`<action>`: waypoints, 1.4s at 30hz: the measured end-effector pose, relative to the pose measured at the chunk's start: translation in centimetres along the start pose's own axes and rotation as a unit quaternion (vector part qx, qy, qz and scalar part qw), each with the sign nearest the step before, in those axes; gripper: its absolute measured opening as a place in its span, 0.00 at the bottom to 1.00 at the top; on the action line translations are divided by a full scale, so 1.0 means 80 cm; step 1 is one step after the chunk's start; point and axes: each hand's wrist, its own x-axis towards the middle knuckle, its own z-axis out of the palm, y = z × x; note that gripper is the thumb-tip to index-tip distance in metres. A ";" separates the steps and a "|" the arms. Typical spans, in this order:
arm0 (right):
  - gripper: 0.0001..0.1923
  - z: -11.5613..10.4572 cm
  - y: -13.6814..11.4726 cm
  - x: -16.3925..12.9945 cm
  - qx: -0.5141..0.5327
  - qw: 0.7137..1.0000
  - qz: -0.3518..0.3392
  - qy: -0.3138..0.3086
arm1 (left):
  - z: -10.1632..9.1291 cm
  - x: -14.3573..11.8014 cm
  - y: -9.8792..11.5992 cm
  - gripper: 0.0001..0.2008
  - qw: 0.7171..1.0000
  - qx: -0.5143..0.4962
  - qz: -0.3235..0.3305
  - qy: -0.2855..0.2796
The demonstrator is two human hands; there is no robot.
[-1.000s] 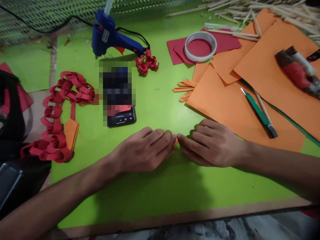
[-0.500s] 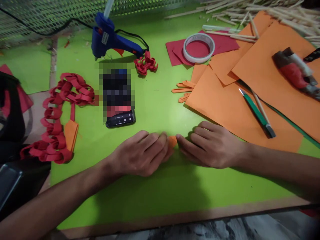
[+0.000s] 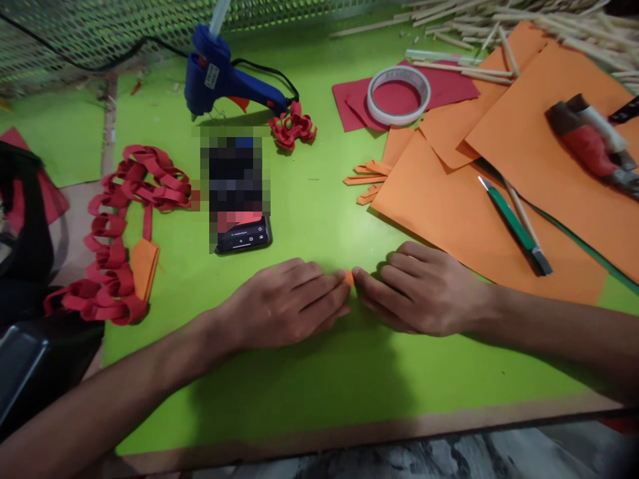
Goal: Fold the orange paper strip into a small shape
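A small piece of orange paper point(image 3: 349, 278) lies between my two hands near the front of the green tabletop, mostly covered by fingers. My left hand point(image 3: 294, 303) is closed on it, fingers pressed together over its left part. From the right, my right hand point(image 3: 424, 289) pinches at the paper's edge, its other fingers curled under. Beyond my left hand rests a phone point(image 3: 243, 236), its upper screen blurred out. Several folded orange paper strips point(image 3: 367, 179) lie past my right hand, beside large orange sheets point(image 3: 424, 199).
A blue glue gun point(image 3: 234, 80) stands at the back, near a red paper flower point(image 3: 293, 126). Red paper chain point(image 3: 110, 256) lies at left. A tape roll point(image 3: 372, 100), a green cutter point(image 3: 512, 223), a red-and-black tool point(image 3: 584, 136) and wooden sticks point(image 3: 464, 30) lie at right.
My left hand has slid right along the orange paper, toward my right hand, covering more of it. The right hand stays nearly still.
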 end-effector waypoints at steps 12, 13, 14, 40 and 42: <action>0.15 0.003 0.001 -0.001 0.017 1.000 0.002 0.000 | 0.002 -0.006 -0.007 0.08 0.998 0.007 0.028 0.050; 0.14 0.003 0.001 -0.001 0.017 1.000 0.003 0.001 | 0.002 -0.007 -0.008 0.08 0.998 0.011 0.034 0.056; 0.14 0.003 0.001 0.000 0.018 1.000 0.003 0.000 | 0.002 -0.007 -0.008 0.08 0.998 0.013 0.038 0.056; 0.12 0.004 0.002 -0.004 0.045 0.999 0.006 -0.003 | -0.002 -0.001 0.001 0.16 1.000 -0.022 0.013 -0.015; 0.12 0.004 0.002 -0.005 0.047 0.999 0.007 -0.004 | -0.001 -0.002 0.002 0.17 0.999 -0.031 0.012 -0.017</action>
